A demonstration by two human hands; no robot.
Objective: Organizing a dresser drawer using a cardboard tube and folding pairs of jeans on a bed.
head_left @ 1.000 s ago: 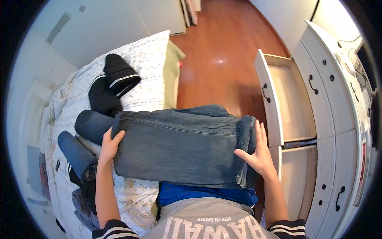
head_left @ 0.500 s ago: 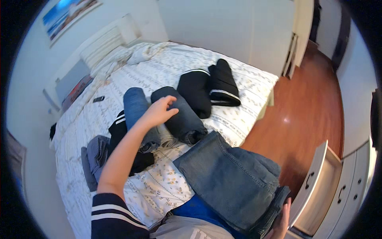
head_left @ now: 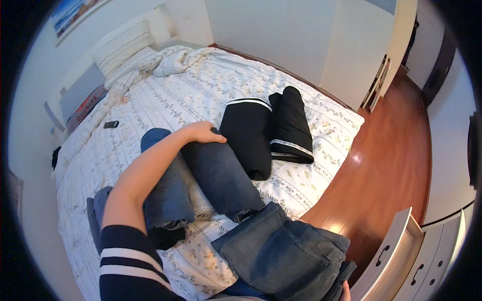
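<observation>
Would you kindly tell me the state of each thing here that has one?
Dark jeans: rolled, far end in left grip
Blue jeans: rolled
Nearest jeans: folded, right grip at their edge
Two black garments: rolled or folded
Drawer: open
Bedspread: rumpled near pillow

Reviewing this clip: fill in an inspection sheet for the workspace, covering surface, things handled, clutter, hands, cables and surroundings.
Surface: bed with a flowered cover, rumpled near the pillow.
Things handled: dark rolled jeans; folded jeans nearer the person.
Clutter: blue rolled jeans partly behind the left forearm; black garments to the right of the dark roll; small dark device farther left.
Hands: left hand at the dark roll's far end, grip unclear; right hand barely visible at the folded jeans' edge.
Cables: nothing seen.
Surroundings: open white drawer, reddish-brown floor, wall picture.
</observation>
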